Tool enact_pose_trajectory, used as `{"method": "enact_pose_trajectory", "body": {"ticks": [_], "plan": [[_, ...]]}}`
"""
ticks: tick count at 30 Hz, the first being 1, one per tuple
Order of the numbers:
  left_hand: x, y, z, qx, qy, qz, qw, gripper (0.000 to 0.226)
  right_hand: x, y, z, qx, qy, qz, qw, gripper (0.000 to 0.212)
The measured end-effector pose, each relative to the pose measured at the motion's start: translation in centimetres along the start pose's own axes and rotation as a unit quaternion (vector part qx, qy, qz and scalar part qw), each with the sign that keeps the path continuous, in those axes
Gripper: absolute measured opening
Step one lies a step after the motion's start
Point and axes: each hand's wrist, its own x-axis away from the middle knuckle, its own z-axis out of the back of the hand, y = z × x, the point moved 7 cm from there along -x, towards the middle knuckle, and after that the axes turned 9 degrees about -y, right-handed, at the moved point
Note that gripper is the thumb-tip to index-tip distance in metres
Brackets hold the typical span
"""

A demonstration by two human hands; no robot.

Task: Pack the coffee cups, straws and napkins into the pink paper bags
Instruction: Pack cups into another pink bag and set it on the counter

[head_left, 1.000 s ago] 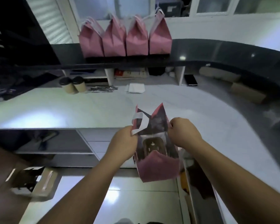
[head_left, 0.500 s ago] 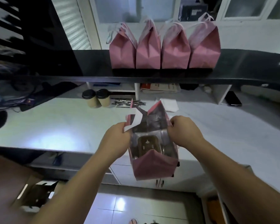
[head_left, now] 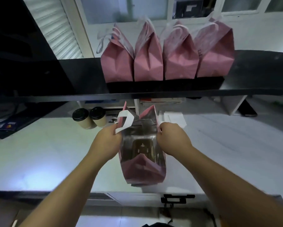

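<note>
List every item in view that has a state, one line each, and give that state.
Open pink bag: held open, standing on the counter.
Left hand: grips the bag's left rim.
Right hand: grips the right rim.
Four pink bags: closed, upright on the shelf.
Two coffee cups: lidded, unpacked.

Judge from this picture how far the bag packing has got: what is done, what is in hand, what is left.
Done: four pink bags stand closed on the black ledge. In hand: left hand and right hand hold a fifth bag open. Left: two lidded coffee cups and napkins wait on the counter.
</note>
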Motion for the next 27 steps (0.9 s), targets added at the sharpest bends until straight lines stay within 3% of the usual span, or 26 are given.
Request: {"method": "enact_pose_trajectory", "body": {"ticks": [7, 13, 15, 19, 22, 27], "plan": [[-4.4, -0.9, 1.5, -0.014, 0.007, 0.026, 1.0, 0.037, -4.6, -1.9, -0.2, 0.004, -0.012, 0.018, 1.0, 0.018], [-6.3, -3.2, 1.9, 0.017, -0.042, 0.023, 0.999, 0.043, -6.9, -3.1, -1.7, -0.007, -0.045, 0.003, 0.999, 0.017], [-6.8, -3.9, 1.6, 0.053, -0.084, 0.008, 0.995, 0.045, -7.0, -3.3, -2.4, -0.013, -0.048, -0.005, 0.999, 0.02], [-6.7, -5.7, 1.0, 0.121, -0.234, -0.002, 0.965, 0.077, -6.8, -3.2, -2.8, -0.001, -0.029, -0.031, 0.999, 0.024], [-6.7, -6.7, 1.4, 0.107, -0.328, -0.027, 0.938, 0.071, -6.9, -3.4, -3.0, 0.018, -0.017, -0.052, 0.998, 0.026], [-7.3, -7.3, 1.8, 0.136, -0.391, -0.055, 0.909, 0.072, -6.9, -4.2, -2.9, 0.043, 0.015, -0.064, 0.997, 0.031]]}}
